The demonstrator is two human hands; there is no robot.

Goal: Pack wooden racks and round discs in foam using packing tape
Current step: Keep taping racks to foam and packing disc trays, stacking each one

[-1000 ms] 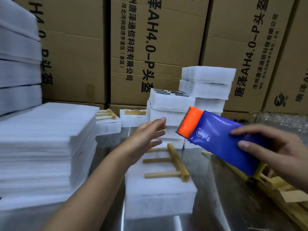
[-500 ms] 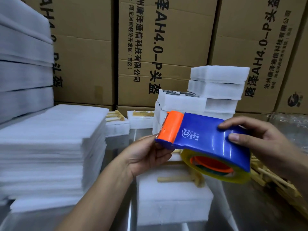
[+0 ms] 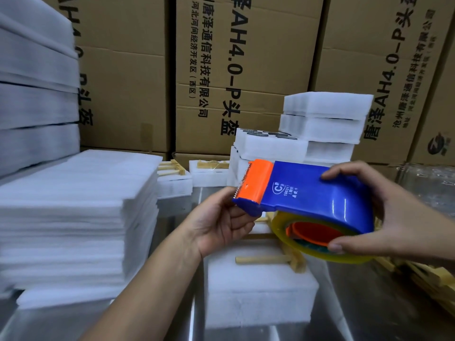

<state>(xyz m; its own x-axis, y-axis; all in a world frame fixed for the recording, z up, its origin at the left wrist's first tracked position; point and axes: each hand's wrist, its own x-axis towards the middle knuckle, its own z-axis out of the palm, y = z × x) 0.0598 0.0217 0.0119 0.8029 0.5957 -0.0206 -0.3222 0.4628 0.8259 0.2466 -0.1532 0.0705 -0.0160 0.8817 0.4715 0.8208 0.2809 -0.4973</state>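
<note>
A blue tape dispenser point(image 3: 312, 190) with an orange toothed blade end and a yellowish roll of packing tape point(image 3: 317, 244) hangs above the metal table. My right hand point(image 3: 398, 215) grips its rounded end, fingers on top and thumb under the roll. My left hand point(image 3: 221, 222) touches the underside of the blade end with its fingertips. Below them a wooden rack point(image 3: 278, 259) lies on a white foam block point(image 3: 261, 289), partly hidden by the dispenser.
A tall pile of foam sheets point(image 3: 73, 217) fills the left. Packed foam blocks point(image 3: 320, 126) are stacked behind, two smaller ones with racks point(image 3: 211, 168) beside them. Loose wooden racks point(image 3: 423, 279) lie at the right. Cardboard cartons point(image 3: 246, 70) wall the back.
My right hand brought the dispenser lower and toward me. My left hand, open and reaching a second ago, came back and now touches the dispenser's blade end.
</note>
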